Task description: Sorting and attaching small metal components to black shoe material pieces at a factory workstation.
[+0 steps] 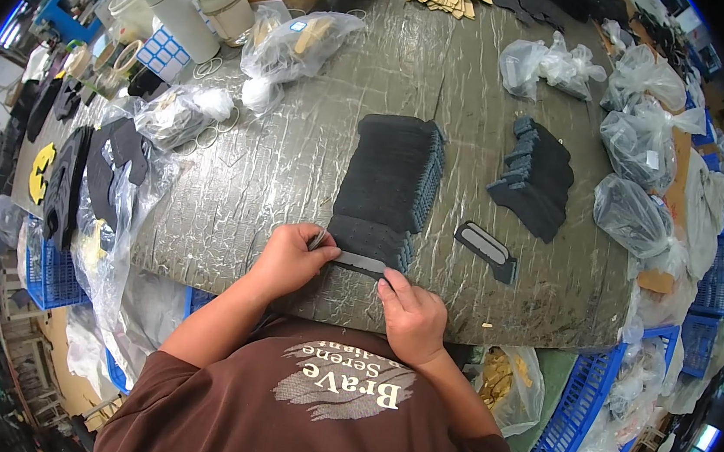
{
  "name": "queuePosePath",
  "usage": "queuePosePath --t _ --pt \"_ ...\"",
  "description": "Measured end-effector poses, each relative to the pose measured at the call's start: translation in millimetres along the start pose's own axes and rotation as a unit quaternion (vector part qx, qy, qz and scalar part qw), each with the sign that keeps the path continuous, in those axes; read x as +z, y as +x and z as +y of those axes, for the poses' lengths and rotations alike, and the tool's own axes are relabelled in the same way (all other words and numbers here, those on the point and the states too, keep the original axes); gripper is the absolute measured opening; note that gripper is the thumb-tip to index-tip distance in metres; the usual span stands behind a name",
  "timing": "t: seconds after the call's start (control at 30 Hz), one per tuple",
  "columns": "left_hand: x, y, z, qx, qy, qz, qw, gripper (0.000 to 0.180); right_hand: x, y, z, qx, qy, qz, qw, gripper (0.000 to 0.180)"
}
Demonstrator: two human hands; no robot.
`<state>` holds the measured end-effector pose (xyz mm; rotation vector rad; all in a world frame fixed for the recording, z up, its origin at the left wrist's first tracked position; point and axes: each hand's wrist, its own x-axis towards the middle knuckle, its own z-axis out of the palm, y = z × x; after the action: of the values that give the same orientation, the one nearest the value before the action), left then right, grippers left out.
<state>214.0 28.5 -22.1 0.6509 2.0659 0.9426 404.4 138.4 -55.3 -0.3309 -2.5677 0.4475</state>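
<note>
A long row of overlapping dark fabric pieces [385, 172] lies on the table in front of me, its blue-grey edges fanned along the right side. At its near end lies a thin grey strip [361, 262] on a dark piece. My left hand [291, 261] is closed, pinching the strip's left end; something greyish also shows between its fingers, too small to name. My right hand [412, 316] pinches the strip's right end between thumb and forefinger. Right of the row lies a dark piece with a pale grey strip [487, 244] on it.
A second fanned stack of dark pieces [545, 178] lies to the right. Clear plastic bags [633, 222] line the right edge. At back left stand a white cylindrical container [180, 15] and a filled bag [306, 42]. Blue crates [574, 421] stand below the table edge.
</note>
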Motion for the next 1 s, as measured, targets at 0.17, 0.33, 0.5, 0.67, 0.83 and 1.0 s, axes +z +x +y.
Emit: queuePosePath --t 0.17,0.33,0.5,0.67,0.83,1.0 --pt "1.3 -0.2 0.2 0.002 0.006 0.004 1.000 0.014 -3.1 0.9 0.3 -0.034 -0.039 -0.044 0.998 0.012" --pt "5.8 0.4 -8.6 0.058 0.029 0.035 0.997 0.014 -2.6 2.8 -2.4 -0.025 -0.038 -0.054 0.998 0.013" --pt "9.0 0.3 -9.7 0.179 0.129 0.096 0.971 0.010 -1.6 2.7 -2.0 -0.018 -0.033 -0.052 0.998 0.013" --pt "9.9 2.1 -7.8 0.222 0.145 0.111 0.958 0.010 -3.5 1.7 0.5 0.059 0.032 -0.003 0.998 0.018" --pt "13.1 -12.6 3.2 0.092 -0.039 -0.006 0.995 0.007 -23.9 6.3 3.7 0.227 0.194 0.061 0.952 0.016" --pt "9.4 -7.4 -4.0 0.101 -0.212 -0.116 0.965 0.029 -67.7 -0.9 54.1 0.417 0.185 0.104 0.884 0.018"
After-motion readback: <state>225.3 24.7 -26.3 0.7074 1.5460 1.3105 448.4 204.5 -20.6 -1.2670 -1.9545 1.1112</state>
